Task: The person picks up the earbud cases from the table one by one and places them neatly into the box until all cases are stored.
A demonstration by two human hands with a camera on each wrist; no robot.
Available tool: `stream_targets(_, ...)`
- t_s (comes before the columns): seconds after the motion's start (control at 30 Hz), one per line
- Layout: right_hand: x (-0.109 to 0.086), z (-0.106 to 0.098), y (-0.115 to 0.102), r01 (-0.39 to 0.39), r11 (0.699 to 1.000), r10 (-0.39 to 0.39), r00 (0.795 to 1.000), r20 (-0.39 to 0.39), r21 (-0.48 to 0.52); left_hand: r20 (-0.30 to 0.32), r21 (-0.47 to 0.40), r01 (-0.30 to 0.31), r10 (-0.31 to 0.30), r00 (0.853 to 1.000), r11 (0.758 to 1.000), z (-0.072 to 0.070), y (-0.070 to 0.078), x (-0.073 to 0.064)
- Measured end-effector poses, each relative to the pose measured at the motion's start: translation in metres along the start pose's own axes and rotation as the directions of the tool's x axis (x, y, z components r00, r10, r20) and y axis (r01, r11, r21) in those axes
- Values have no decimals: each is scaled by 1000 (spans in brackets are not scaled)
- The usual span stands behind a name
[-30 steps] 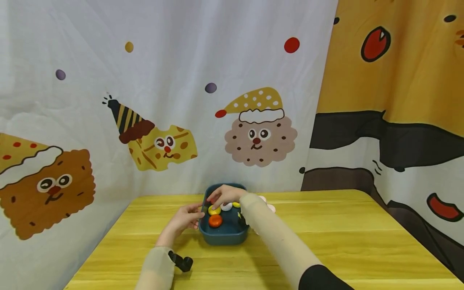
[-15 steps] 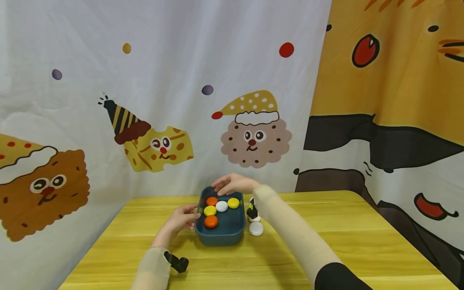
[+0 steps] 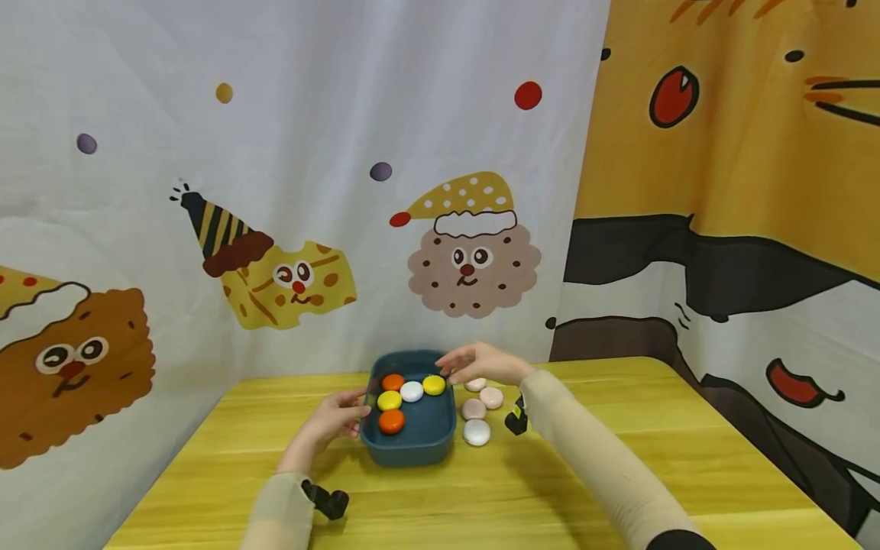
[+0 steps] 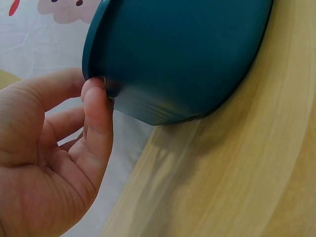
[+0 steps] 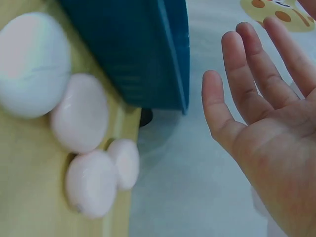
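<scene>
A dark teal plastic bin [image 3: 412,454] stands on the table. Inside lie smooth, round, pebble-like pieces: an orange piece [image 3: 391,422] in front, another orange piece [image 3: 393,382] behind, two yellow pieces [image 3: 389,401] and a white piece [image 3: 412,392]. My left hand [image 3: 333,420] holds the bin's left rim, thumb and fingertips at the edge in the left wrist view. Near the bin's back right rim hovers my right hand [image 3: 486,363], fingers spread and holding nothing in the right wrist view. Below it lie pale pink pieces [image 5: 91,183] and a larger white piece [image 5: 33,65].
The wooden table [image 3: 591,443] reaches back to a white cloth [image 3: 289,69] with cartoon prints. Another printed cloth [image 3: 729,305] hangs at the right. Black cameras sit at the left wrist [image 3: 326,500] and right wrist [image 3: 517,417].
My right hand has risen out of the bin and moved right, above the pink pieces, uncovering the back orange piece. The left hand has stayed at the rim. The head view has shifted slightly.
</scene>
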State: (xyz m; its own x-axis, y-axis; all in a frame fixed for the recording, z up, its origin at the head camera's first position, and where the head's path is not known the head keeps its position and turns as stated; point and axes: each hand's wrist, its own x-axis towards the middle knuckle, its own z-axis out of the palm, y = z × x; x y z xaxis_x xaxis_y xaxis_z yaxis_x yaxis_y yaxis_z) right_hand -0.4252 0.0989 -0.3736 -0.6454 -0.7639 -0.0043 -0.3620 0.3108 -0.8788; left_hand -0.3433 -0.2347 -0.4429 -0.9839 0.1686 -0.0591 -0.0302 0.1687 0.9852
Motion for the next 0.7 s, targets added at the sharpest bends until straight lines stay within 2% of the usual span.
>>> stream_targets(0.3, -35, 3, 28, -22, 997, 20, 1000, 23, 69, 13, -10, -6, 7, 1000, 1000, -2, 1, 0)
stream_targets(0.53, -49, 14, 54, -88, 992, 88, 996, -1, 94, 17, -15, -13, 13, 1000, 1000, -2, 0, 0)
stream_targets(0.7, -56, 22, 63, -89, 990, 91, 996, -10, 113, 6, -10, -6, 6, 1000, 1000, -1, -1, 2)
